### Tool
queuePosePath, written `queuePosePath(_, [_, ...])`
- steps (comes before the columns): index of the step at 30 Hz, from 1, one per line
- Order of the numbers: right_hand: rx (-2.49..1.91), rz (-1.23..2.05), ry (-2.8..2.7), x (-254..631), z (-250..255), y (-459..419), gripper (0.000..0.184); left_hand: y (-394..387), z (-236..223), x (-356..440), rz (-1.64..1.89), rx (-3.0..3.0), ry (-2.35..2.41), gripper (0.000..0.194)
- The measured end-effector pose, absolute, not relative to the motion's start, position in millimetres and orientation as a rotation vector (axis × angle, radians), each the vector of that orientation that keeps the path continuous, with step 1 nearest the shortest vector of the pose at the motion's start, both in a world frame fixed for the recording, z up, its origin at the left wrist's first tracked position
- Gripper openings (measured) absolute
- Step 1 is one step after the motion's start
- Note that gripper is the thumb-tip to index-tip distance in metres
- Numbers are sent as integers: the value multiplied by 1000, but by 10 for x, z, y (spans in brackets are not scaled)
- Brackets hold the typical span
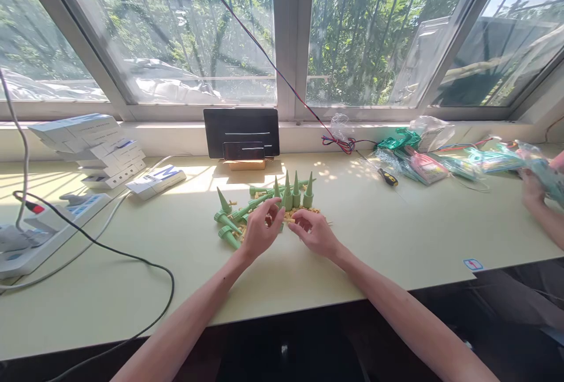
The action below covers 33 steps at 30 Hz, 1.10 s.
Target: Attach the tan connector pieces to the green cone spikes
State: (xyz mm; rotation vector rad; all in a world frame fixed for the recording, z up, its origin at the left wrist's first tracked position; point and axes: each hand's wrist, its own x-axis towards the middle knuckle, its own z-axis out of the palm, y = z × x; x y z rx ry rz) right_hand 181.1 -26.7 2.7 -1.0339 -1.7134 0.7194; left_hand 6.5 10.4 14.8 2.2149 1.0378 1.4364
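Both my hands meet over a cluster of green plastic spikes and small yellowish pieces. My left hand (pixel 263 226) has its fingers curled and closed around a green plastic spike, mostly hidden, with a bit of green showing by the thumb. Between thumb and fingertips, my right hand (pixel 316 233) pinches a small yellowish piece (pixel 289 221). Several cone-shaped green spikes (pixel 308 191) with ribbed collars stand upright just beyond my fingers. Other spikes (pixel 229 236) lie on their sides left of my left hand. Loose yellowish pieces (pixel 324 215) are heaped behind my right hand.
A dark tablet with a phone (pixel 243 150) before it leans near the window. White boxes (pixel 156 182) and a power strip (pixel 83 208) with cables occupy the left. To the right lie a screwdriver (pixel 388 177) and bagged items (pixel 425 166); another person's hand (pixel 534 187) holds a bag.
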Motion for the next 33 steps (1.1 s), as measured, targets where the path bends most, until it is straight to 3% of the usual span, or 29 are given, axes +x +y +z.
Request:
queuePosePath(9, [-1065, 723, -1781, 1814, 5, -258, 39, 97, 139, 64, 1410, 2232, 1007, 19])
queuePosePath(17, [-1074, 727, -1717, 1806, 36, -277, 23, 100, 149, 63, 1415, 2227, 1029, 20])
queuePosePath(22, [-1065, 695, -1742, 1807, 38, -276, 23, 94, 148, 65, 1410, 2229, 1018, 20])
queuePosePath(29, [-1072, 714, -1762, 1807, 17, -261, 40, 91, 133, 64, 1390, 2238, 989, 20])
queuePosePath(33, [-1072, 742, -1729, 1805, 10, -271, 30, 95, 137, 64, 1404, 2226, 999, 21])
